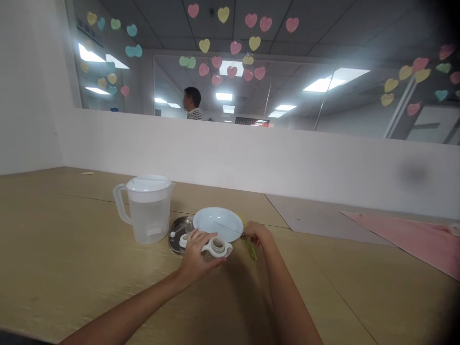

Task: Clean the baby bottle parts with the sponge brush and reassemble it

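Observation:
My left hand (197,254) is closed around a small clear bottle (218,245) with a white two-handled collar; its open mouth faces up towards me. My right hand (259,233) pinches a thin metal rod (230,228) that reaches over the white bowl (201,221); its kind cannot be made out. Beneath the right hand a green and yellow item (250,250) shows in part. Left of the bowl is a metal tray (174,244) with small white parts (183,240) and a clear piece, partly hidden by my left hand.
A lidded clear plastic pitcher (149,215) with water stands left of the tray. A pink cloth (402,239) and a grey mat (316,218) lie to the right. Behind the table (89,258) rises a white wall with a window, and a person (194,103) is beyond it.

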{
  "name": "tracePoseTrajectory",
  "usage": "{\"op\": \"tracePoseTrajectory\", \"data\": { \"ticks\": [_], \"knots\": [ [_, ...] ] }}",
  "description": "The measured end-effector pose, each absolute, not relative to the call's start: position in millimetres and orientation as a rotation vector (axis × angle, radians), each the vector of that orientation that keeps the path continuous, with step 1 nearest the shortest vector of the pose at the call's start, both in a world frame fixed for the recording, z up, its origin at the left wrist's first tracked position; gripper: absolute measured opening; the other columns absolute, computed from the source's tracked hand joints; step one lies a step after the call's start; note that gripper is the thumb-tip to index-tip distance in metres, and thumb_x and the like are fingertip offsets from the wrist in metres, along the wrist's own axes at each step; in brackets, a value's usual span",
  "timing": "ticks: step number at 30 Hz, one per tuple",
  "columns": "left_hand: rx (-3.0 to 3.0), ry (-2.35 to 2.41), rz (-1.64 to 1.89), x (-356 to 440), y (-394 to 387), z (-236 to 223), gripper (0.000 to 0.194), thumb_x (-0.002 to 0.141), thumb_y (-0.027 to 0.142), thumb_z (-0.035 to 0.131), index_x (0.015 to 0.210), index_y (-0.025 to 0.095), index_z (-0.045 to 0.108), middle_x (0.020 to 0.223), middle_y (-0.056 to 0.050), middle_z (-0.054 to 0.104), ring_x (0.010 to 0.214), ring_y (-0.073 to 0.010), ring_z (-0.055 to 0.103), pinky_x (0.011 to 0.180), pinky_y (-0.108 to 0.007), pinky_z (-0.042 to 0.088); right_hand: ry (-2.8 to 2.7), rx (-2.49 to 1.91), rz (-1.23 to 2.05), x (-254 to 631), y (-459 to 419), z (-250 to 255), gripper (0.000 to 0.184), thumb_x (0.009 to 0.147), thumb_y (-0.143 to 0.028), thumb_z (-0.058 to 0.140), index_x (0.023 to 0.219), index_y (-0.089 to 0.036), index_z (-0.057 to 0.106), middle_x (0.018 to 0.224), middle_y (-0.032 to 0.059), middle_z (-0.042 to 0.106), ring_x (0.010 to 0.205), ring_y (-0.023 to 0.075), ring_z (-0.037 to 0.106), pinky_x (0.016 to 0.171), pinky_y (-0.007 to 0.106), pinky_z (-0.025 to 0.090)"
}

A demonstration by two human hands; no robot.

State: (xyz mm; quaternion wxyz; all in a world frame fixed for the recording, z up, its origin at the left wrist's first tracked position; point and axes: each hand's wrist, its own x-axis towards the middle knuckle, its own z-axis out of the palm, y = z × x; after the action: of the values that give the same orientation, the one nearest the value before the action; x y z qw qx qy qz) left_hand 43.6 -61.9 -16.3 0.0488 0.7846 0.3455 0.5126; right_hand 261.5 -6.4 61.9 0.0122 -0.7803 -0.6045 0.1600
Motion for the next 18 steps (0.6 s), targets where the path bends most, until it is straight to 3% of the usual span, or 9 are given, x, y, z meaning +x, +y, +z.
{"op": "tracePoseTrajectory", "data": {
  "ticks": [5,12,18],
  "knots": [
    [2.302,1.172,1.550,43,-61,-22,0.065,0.065,0.053,0.069,0.119,0.021,0.051,0.101,-0.007,0.063,0.101,-0.0251,0.055,0.101,-0.048,0.030,-1.991,-2.385,0.398,258,-13,85,0.017,0.069,-0.025,0.063,0.074,-0.009,0.066,0.060,0.0087,0.063,0.059,0.0190,0.063,0.057,0.026,0.046],
    [2.403,1.192,1.516,36,-57,-22,0.051,0.067,0.055,0.066,0.107,0.023,0.059,0.107,-0.006,0.063,0.105,-0.0260,0.052,0.103,-0.048,0.025,-2.120,-2.318,0.210,244,-24,110,0.020,0.076,-0.024,0.058,0.089,-0.012,0.067,0.074,0.0109,0.068,0.068,0.0190,0.066,0.061,0.026,0.047],
    [2.415,1.362,1.491,1,-24,-16,0.040,0.087,0.046,0.042,0.114,0.020,0.055,0.115,-0.008,0.060,0.107,-0.0238,0.051,0.095,-0.042,0.036,-2.259,-2.274,0.051,215,-18,101,0.031,0.070,-0.027,0.068,0.099,-0.015,0.067,0.099,0.0132,0.068,0.092,0.0248,0.064,0.071,0.028,0.048]
  ]
}}
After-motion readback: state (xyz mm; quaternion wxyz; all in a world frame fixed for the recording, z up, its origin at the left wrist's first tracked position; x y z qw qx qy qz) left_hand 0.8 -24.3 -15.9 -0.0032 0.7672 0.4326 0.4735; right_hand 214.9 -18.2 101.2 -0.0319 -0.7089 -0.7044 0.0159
